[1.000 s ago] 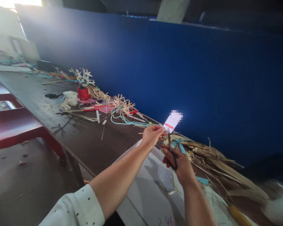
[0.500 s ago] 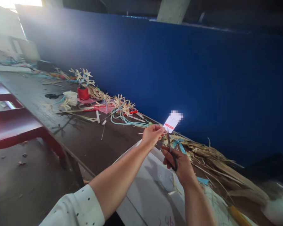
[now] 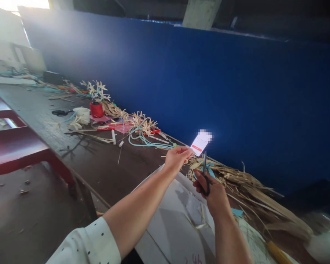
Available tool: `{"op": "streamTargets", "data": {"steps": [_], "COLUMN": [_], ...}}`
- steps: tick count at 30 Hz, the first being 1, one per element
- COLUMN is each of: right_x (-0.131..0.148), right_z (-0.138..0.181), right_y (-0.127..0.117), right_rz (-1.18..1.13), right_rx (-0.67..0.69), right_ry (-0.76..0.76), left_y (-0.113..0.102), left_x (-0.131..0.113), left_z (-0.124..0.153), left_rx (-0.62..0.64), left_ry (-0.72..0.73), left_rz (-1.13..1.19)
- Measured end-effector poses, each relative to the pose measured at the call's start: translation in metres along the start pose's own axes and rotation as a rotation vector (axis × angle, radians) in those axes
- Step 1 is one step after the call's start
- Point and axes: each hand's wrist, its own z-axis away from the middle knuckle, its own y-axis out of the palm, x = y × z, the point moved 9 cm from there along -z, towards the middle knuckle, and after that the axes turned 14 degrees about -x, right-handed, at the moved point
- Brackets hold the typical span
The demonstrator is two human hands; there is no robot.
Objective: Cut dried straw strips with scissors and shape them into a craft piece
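The person's left hand [image 3: 176, 160] reaches over the table, its thumb and fingers pinched together at the tips. Anything between them is too small to tell. The fingertips are right at the low corner of a flat, bright white phone screen with a red bar [image 3: 199, 144], but one cannot tell if they touch it. The right hand [image 3: 213, 192] is curled around the handles of a pair of dark metal scissors [image 3: 205, 164]. The scissors point up, just beside the low right side of the screen. Under both arms is a big white box [image 3: 166, 223] with pink writing on it. Dry, light brown leaves [image 3: 238, 174] lie on the brown table [image 3: 104, 172] to the right. Farther left are soft light blue cords [image 3: 147, 143] and a fat red spool [image 3: 96, 109].
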Motion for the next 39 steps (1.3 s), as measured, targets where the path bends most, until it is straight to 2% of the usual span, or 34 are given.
{"op": "streamTargets", "data": {"steps": [6,11,15,21,24,30,35,39], "right_x": [0.001,-0.002,-0.005,0.006,0.013,0.022,0.022,0.023], "right_z": [0.0,-0.003,-0.005,-0.007,-0.007,-0.004,-0.005,-0.006], "right_y": [-0.002,-0.01,-0.011,-0.019,-0.024,-0.026,-0.036,-0.039], "right_rz": [-0.073,-0.117,-0.171,-0.389,-0.481,-0.566,-0.479,-0.353], "right_rx": [-0.045,-0.129,-0.135,-0.222,-0.263,-0.253,-0.324,-0.313], "right_ry": [0.022,0.044,0.052,-0.067,-0.118,-0.174,-0.22,-0.235], "left_y": [0.001,0.007,0.012,0.018,0.021,0.032,0.031,0.032], "left_x": [-0.001,-0.002,0.002,0.01,0.018,0.028,0.03,0.027], "left_z": [0.002,0.004,0.006,0.007,0.01,0.025,0.024,0.023], "left_rx": [0.014,0.075,0.121,0.175,0.201,0.291,0.311,0.359], "left_ry": [0.001,0.02,-0.01,-0.066,-0.09,-0.073,0.041,0.133], "left_rz": [0.032,0.069,0.11,0.125,0.075,-0.094,-0.294,-0.395]}}
